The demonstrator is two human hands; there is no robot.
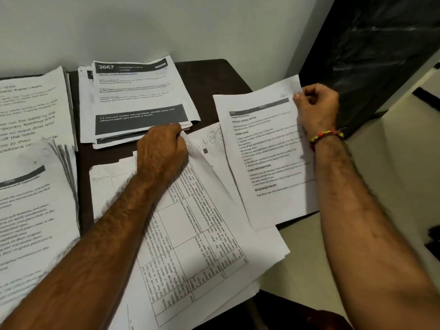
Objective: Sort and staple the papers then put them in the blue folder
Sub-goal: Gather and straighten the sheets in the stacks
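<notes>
Right hand [315,108] pinches a printed sheet [266,153] by its top corner above the dark table [228,75]; left hand [162,151] grips the table-form page [190,234] on the central stack, which could slide off the edge

Bare forearms; R wrist bracelet [327,136] (red/yellow beads).

Dark brown table [228,75], white wall [166,25] behind, black cabinet [371,51] at right
</notes>
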